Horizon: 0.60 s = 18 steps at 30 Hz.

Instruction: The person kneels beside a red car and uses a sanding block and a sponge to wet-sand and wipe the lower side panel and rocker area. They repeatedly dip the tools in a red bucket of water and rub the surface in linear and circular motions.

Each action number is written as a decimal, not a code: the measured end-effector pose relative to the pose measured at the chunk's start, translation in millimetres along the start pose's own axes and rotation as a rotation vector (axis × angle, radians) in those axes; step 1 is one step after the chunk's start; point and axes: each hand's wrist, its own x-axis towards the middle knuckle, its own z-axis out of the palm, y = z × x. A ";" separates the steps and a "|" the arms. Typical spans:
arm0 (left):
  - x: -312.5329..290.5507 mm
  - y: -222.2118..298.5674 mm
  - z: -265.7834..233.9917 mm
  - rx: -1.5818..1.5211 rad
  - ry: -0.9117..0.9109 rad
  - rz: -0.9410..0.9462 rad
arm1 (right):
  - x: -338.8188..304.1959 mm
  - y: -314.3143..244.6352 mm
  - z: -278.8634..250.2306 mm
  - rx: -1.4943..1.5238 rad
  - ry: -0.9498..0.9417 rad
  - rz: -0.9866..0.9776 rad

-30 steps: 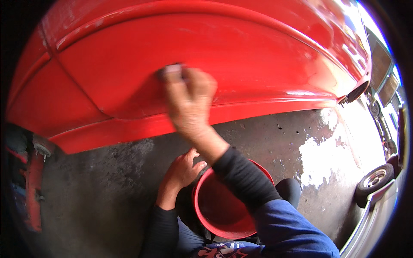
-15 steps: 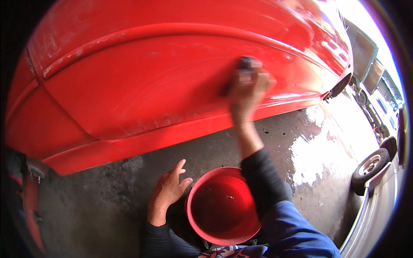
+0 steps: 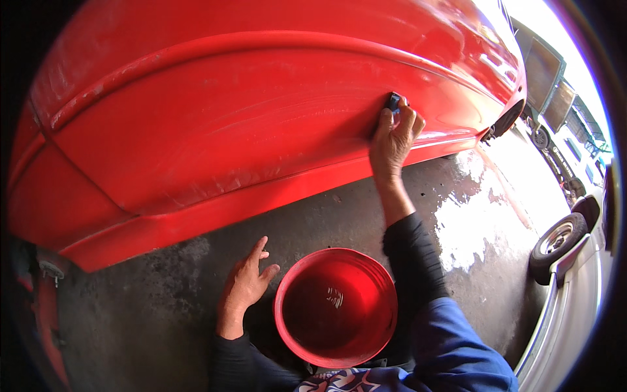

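Observation:
A small dark block point(image 3: 393, 102) is gripped in my right hand point(image 3: 395, 134), its thumb and fingers closed round the sides. The hand holds it against the lower side panel of a red car point(image 3: 261, 124), toward the right end. Pale streaks and dull scuffs mark the paint to the left of the block. The block's underside is hidden. Lower down, my left hand point(image 3: 247, 284) hovers over the floor with its fingers apart and nothing in them. Just right of that hand stands a round red bucket point(image 3: 282, 287), directly in front of my body.
Dark, stained concrete floor point(image 3: 163, 313) runs below the car's sill, with a bright sunlit patch point(image 3: 467, 222) at the right. A pale vehicle part point(image 3: 575, 307) and a wheel point(image 3: 558, 245) stand at the right edge. A red metal stand point(image 3: 47, 313) is at the far left.
My right hand has slid a little to the right along the panel with the block. The left hand has barely moved, fingers still apart. The whole view has shifted slightly.

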 end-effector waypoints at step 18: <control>4.6 15.9 4.9 -0.033 -0.029 0.114 | 37.1 -5.8 2.2 -0.058 -0.058 -0.057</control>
